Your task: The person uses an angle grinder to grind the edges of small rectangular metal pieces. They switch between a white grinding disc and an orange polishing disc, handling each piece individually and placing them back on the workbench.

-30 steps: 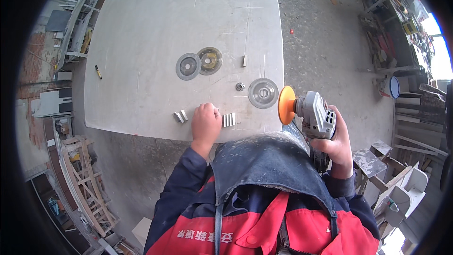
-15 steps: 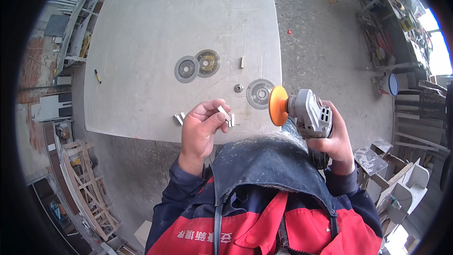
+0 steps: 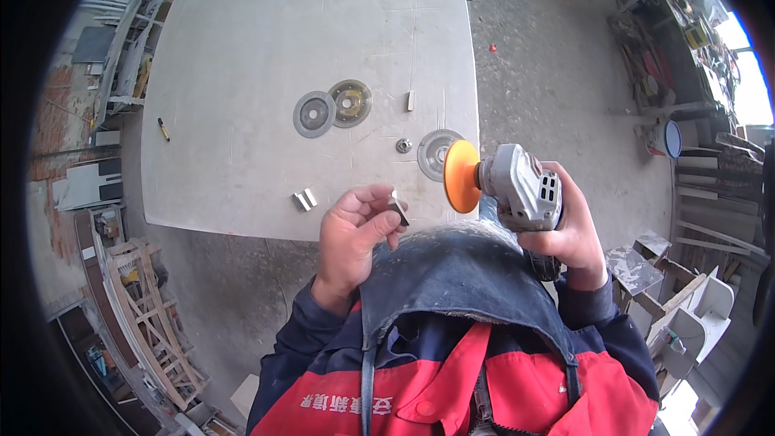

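Observation:
My left hand [image 3: 355, 234] pinches a small rectangular block [image 3: 398, 211] between thumb and fingers, a dark face and a pale edge showing. My right hand [image 3: 575, 226] is wrapped round the body of an angle grinder [image 3: 521, 186], fitted with an orange disc pad [image 3: 461, 177] that faces left toward the block, a short gap away. Beyond the pad a grey cutting disc [image 3: 436, 153] lies on the table, partly hidden by it. Left of that disc rests a small metal flange nut [image 3: 404, 145]. Small pale blocks [image 3: 305, 199] lie left of my left hand.
Two more discs overlap on the pale table [image 3: 242, 73]: a grey one [image 3: 313, 115] and a yellowish one [image 3: 353, 97]. Another small block [image 3: 410, 101] lies right of them. A yellow-black marker [image 3: 164, 130] is near the left edge. A bucket [image 3: 668, 139] stands at right, and wooden racks at left.
My left hand has drawn slightly nearer to me and turned the block, so its dark face now shows. The grinder has shifted a little left.

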Action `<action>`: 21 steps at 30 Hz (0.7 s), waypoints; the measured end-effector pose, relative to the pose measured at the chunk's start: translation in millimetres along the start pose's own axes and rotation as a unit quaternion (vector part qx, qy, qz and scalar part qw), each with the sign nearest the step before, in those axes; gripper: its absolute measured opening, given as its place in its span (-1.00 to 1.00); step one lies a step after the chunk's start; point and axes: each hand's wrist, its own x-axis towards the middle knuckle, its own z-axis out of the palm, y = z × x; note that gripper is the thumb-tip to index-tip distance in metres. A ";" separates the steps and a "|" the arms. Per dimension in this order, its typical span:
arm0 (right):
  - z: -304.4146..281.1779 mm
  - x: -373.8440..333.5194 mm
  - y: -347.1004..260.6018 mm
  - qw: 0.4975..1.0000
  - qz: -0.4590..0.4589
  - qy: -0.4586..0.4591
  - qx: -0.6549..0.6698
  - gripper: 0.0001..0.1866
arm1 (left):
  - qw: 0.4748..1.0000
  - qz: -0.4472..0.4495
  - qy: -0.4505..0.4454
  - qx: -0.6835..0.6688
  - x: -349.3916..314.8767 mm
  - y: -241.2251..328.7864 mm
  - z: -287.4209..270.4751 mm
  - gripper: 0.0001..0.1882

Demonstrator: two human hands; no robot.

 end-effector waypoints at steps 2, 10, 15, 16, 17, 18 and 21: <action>9.4 0.1 -10.6 1.000 0.030 0.007 0.002 -0.08 | 0.999 0.053 -0.007 -0.007 5.2 2.6 3.6 -0.75; 13.5 3.3 -13.2 0.996 -0.020 -0.063 -0.054 -0.12 | 0.987 0.155 -0.014 0.026 10.9 21.6 22.7 -0.78; 18.6 6.6 -14.2 0.994 -0.035 -0.075 -0.067 -0.10 | 0.982 0.181 0.013 0.058 7.9 21.0 27.0 -0.79; 18.4 6.4 -16.4 0.994 -0.021 -0.082 -0.065 -0.08 | 0.982 0.179 0.014 0.062 7.8 22.0 28.7 -0.79; 18.0 6.8 -19.3 0.994 -0.007 -0.089 -0.063 -0.06 | 0.982 0.177 0.016 0.066 7.7 23.4 30.6 -0.79; 17.6 7.4 -20.9 0.993 0.007 -0.096 -0.061 -0.03 | 0.982 0.176 0.017 0.070 7.6 24.1 31.8 -0.79; 15.2 10.1 -19.9 0.990 -0.020 -0.111 -0.088 -0.03 | 0.979 0.185 0.033 0.079 5.4 22.9 33.0 -0.79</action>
